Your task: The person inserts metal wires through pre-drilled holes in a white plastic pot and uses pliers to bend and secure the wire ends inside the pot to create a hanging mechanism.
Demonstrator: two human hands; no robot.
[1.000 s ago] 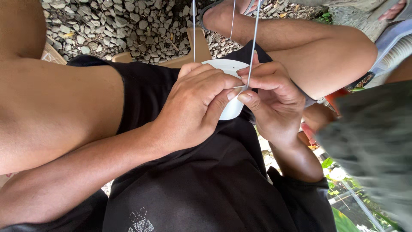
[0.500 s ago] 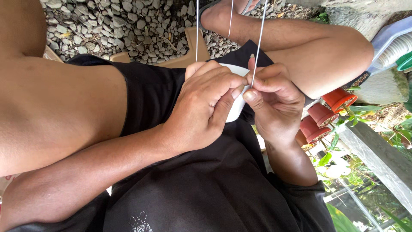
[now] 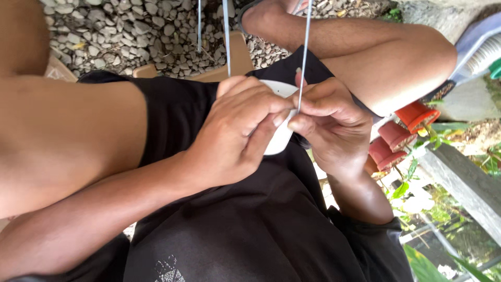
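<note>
- White rounded object (image 3: 276, 141) sits between both hands over the person's lap, just above the black shorts (image 3: 177, 112); most of it is hidden by fingers, so its kind cannot be told
- Thin pale cord (image 3: 304, 52) runs taut from the top edge of the view down to the point where the two hands meet; two more like cords (image 3: 226, 36) hang just beside it to the left
- Left hand (image 3: 235, 133) lies curled over the white object from the left, fingers bent across its face; its grip is narrow, thumb and forefinger pressed together at the cord's lower end and touching the object
- Right hand (image 3: 331, 122) meets it from the right, thumb and forefinger pinched shut on the same cord; the other fingers are folded under, against the object's right side
- Fingertips of both hands touch one another at the pinch point
- Bare thigh (image 3: 62, 141) fills the left of the view; the other bent leg (image 3: 376, 57) crosses the upper right
- Black shirt (image 3: 250, 230) covers the lower middle
- Grey gravel (image 3: 120, 31) covers the ground beyond the knees, with a tan board (image 3: 240, 57) lying on it
- Stacked orange-red plant pots (image 3: 402, 130) stand to the right, near green leaves (image 3: 412, 183) and a grey concrete edge (image 3: 464, 188)
</note>
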